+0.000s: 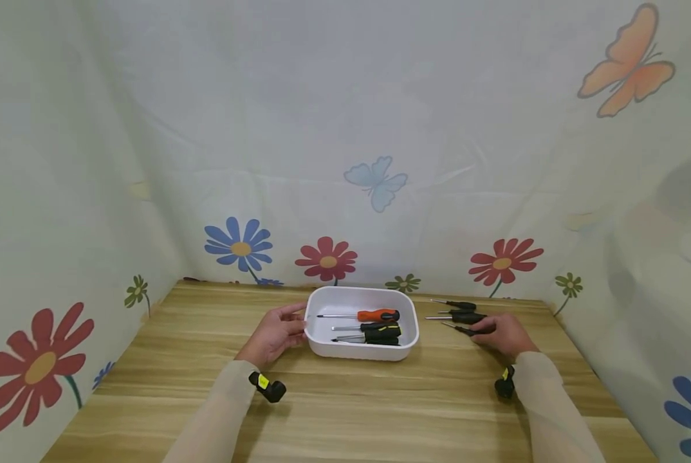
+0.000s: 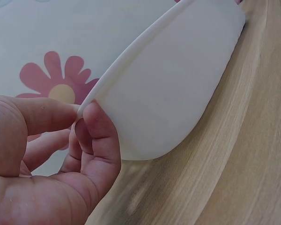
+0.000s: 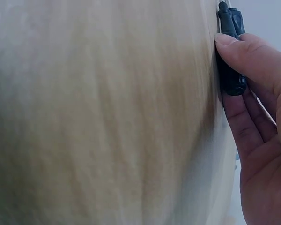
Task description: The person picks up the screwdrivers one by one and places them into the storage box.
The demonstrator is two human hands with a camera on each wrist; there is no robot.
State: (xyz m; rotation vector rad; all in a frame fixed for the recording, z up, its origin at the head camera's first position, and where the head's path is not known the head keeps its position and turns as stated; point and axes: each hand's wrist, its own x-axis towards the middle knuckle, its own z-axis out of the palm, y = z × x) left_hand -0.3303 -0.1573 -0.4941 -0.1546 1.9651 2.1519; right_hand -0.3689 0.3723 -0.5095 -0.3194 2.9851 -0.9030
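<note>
A white plastic bin (image 1: 316, 307) stands on the table, and my left hand (image 1: 276, 333) pinches its left rim between thumb and fingers. In the left wrist view the thumb lies against the bin's outer wall (image 2: 168, 79). Inside the bin lie an orange-handled screwdriver (image 1: 377, 316) and several black-handled screwdrivers (image 1: 383, 332), shafts to the left. Over on the right, my right hand (image 1: 506, 334) holds the black handle of a screwdriver (image 3: 232, 70) between thumb and fingers, low over the wood. Its thin shaft points left.
Beyond my right hand, other black-handled screwdrivers (image 1: 460, 305) lie on the wood-grain table (image 1: 368, 411). A pale curtain (image 1: 299, 128) printed with flowers and butterflies closes off the back and both sides. Each wrist carries a small black camera (image 1: 270, 387).
</note>
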